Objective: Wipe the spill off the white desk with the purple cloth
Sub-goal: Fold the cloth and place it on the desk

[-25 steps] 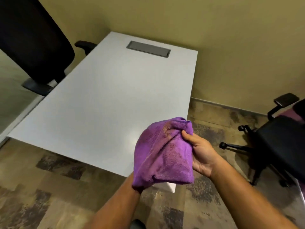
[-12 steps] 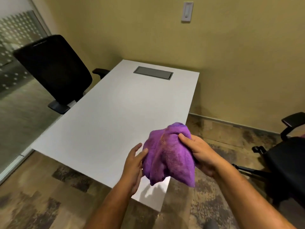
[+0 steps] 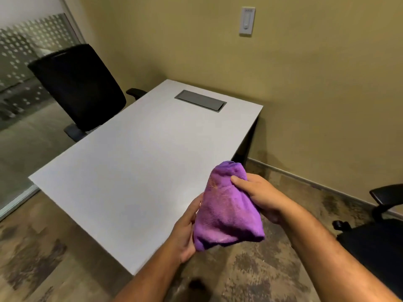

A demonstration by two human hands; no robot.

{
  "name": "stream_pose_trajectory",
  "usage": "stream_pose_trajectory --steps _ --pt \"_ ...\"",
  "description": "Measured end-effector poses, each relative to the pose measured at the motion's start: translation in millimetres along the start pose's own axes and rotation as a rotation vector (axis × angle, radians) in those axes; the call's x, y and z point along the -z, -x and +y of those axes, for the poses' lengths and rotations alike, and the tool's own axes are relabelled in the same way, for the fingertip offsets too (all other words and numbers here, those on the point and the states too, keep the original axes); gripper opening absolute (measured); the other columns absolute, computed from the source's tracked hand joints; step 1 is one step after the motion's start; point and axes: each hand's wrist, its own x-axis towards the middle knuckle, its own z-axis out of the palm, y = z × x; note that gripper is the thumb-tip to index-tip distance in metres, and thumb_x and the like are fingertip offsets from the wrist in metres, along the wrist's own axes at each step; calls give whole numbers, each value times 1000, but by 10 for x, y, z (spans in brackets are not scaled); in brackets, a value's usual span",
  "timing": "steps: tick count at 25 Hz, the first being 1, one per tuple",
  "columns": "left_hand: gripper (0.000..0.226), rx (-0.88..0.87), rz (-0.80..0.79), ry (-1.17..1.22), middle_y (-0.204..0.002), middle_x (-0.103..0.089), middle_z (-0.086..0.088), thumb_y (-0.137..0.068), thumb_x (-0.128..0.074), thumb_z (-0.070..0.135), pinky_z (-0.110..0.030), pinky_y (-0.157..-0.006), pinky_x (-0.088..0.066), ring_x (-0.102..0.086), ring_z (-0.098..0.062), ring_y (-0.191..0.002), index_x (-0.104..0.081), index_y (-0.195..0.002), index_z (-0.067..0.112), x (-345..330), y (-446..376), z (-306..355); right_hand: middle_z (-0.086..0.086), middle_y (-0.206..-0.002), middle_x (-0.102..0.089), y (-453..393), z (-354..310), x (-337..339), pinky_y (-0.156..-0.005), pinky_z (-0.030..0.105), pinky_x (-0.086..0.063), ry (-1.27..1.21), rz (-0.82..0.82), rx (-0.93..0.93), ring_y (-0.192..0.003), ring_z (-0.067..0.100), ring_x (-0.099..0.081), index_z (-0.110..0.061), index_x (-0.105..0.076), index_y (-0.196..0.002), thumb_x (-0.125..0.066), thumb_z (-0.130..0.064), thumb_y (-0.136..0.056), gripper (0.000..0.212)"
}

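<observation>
Clearly bunched into a tall bundle: purple cloth (image 3: 226,208), long axis near upright and leaning a little, narrow end up toward the far wall, broad end down toward the floor. Held in the air over the near right corner of the white table (image 3: 139,162), apart from the top, between both hands. Right hand (image 3: 259,197) closed on the upper right side of the cloth, thumb pressed across its front, fingers hidden behind the fabric; a firm grip on the cloth. Left hand (image 3: 187,232) cupped against the lower left side and underside, fingers curled behind the bundle, touching the cloth; whether truly clamped or only supporting, cannot tell. Faint orange-brown staining on the upper front of the cloth. Set flush into the far end of the table: a grey hatch (image 3: 200,100), lid shut, contents hidden. Black chair (image 3: 80,88) at the left side of the table, another black chair (image 3: 379,236) at the right edge of view. Switch (image 3: 247,21) on the tan wall above.
</observation>
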Motion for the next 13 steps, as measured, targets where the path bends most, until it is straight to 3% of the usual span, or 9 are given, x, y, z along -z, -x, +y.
stream_pose_trajectory --steps 3,5,7,9,11,13 --pt "49 -56 51 -126 -141 -71 -12 -103 -61 48 -39 -108 -55 -67 -23 -132 -75 -127 8 -261 -244 -41 25 -129 -74 -81 84 405 -111 53 -53 -311 -41 -97 -123 42 -70 -2 -70 -130 -63 -30 -104 39" --pt "55 -74 101 -238 -150 -64 -15 -107 -50 49 -43 -115 -48 -62 -27 -138 -71 -132 5 -372 -401 -19 26 -127 -75 -201 78 552 -104 49 -58 -417 -27 -144 -115 39 -74 -1 -69 -131 -68 -30 -97 45" --pt "48 -138 117 -409 -138 -71 -13 -100 -63 44 -39 -110 -50 -66 -28 -127 -74 -125 4 -447 -599 59 23 -123 -77 -371 45 637 -99 47 -60 -392 22 -145 -109 36 -76 -4 -71 -129 -66 -29 -100 39" --pt "23 -276 181 -700 -128 -73 3 -91 -79 34 -32 -103 -49 -67 -20 -119 -79 -97 12 -525 -840 178 19 -119 -80 -616 -21 726 -102 47 -58 -304 103 -119 -113 35 -76 -9 -73 -125 -59 -29 -107 30" --pt "14 -455 337 -995 -138 -62 22 -91 -82 27 -14 -100 -44 -59 0 -128 -76 -79 27 -537 -1072 325 12 -116 -82 -866 -115 836 -100 44 -58 -237 143 -94 -113 31 -76 -15 -75 -121 -55 -31 -110 28" --pt "15 -685 466 -1139 -140 -58 24 -93 -80 27 -7 -102 -40 -51 8 -133 -75 -80 31 -570 -1285 484 8 -116 -83 -1071 -258 949 -97 44 -59 -170 151 -82 -110 27 -78 -19 -75 -121 -53 -33 -111 28"
